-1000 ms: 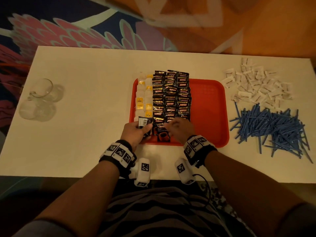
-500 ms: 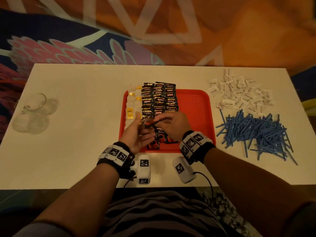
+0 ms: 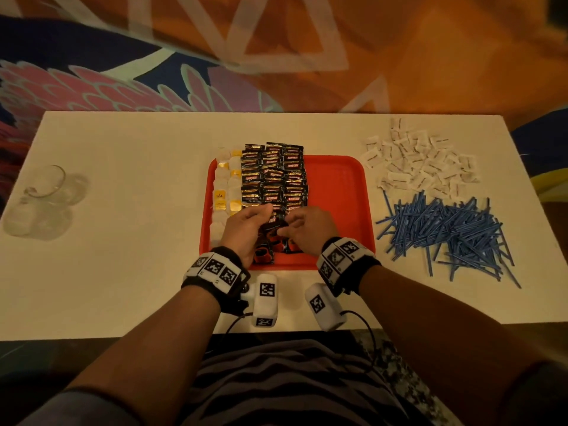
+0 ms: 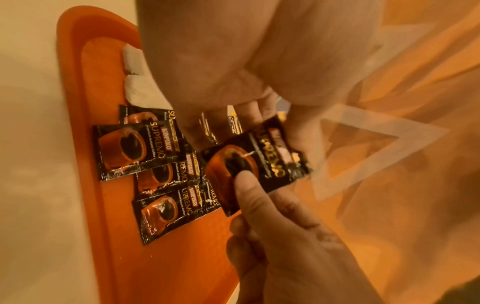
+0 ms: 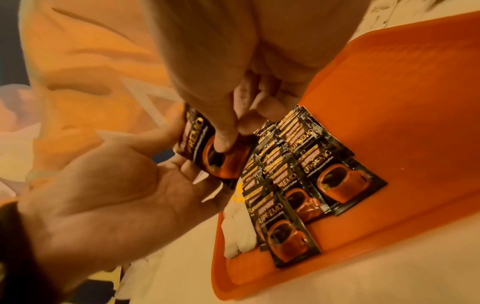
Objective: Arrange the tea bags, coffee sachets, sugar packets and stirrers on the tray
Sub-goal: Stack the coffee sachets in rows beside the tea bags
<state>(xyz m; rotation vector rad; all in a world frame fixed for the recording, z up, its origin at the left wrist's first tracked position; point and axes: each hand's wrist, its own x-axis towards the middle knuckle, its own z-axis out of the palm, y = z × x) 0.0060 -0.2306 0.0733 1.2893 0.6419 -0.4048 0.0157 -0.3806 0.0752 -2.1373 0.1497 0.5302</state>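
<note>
Head view: both hands cover the near ends of the coffee sachet rows point(image 3: 273, 176), and the held sachet point(image 3: 274, 223) is mostly hidden between left hand point(image 3: 246, 230) and right hand point(image 3: 309, 230). Print on the sugar packets point(image 3: 421, 162) is too small to read; the glass point(image 3: 46, 192) at the left is faint and its shape is unclear. Wrist views: the tea bags point(image 5: 237, 232) show only as a white sliver, and the tray point(image 4: 75, 127) is cut off by the frame edge.
</note>
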